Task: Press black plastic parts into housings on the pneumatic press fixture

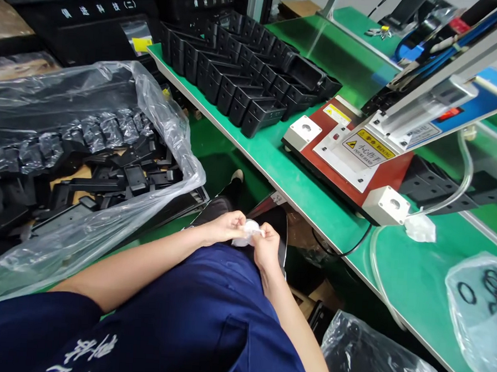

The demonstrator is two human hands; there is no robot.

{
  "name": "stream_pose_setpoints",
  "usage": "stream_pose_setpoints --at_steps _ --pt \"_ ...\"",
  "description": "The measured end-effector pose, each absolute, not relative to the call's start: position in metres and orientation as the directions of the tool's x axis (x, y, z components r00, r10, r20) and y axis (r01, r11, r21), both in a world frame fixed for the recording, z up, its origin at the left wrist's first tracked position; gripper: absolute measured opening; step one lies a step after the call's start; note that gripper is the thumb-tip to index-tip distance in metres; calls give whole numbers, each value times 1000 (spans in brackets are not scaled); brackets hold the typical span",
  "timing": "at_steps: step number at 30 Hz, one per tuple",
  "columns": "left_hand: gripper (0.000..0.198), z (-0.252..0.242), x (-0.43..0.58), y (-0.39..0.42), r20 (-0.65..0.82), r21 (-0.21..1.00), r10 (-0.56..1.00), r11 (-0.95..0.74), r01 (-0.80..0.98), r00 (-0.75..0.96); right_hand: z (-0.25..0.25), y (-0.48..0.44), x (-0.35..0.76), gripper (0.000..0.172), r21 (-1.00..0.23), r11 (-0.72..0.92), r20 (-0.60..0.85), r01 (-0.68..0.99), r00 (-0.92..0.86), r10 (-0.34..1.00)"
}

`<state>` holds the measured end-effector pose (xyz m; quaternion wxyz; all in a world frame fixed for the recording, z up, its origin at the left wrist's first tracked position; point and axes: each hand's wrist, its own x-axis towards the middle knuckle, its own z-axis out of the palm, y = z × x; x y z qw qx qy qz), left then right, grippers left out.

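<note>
Both hands are working at frame centre, just above the lap of the navy clothing [226, 296]. Left hand [225, 227] is pinching the left side of a small white item [251, 226], fingertips closing on it; right hand [267, 245] is gripping its right edge, thumb and fingers together. So the item is sitting between the two hands, touching both, its round part showing on top and a crumpled translucent part hanging at lower left. Can't tell exactly what it is. Green bench [270, 159] is running diagonally from upper centre to lower right, its edge near the hands but not touching. Black trays [262, 117] are standing in rows on it at upper centre, the press [350, 152] is sitting at upper right, and a clear bag [461, 330] is holding black rings [467, 293] at lower right.
</note>
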<state>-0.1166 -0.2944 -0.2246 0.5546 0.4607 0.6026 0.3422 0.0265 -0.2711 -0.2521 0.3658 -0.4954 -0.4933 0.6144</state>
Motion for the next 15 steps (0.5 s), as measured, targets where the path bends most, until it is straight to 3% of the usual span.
stream_pose_setpoints --at_steps 5,13,15 --pt "22 -218 -109 -297 -281 907 958 284 312 -54 -252 -264 27 28 -972 -223 -233 69 -225 946" --pt "35 -246 -111 -260 -241 828 899 387 406 -365 -227 -289 25 33 -981 -97 -172 170 -512 842" --pt "35 -252 -112 -252 -238 833 892 391 392 -384 -227 -293 26 36 -978 -71 -163 196 -506 847"
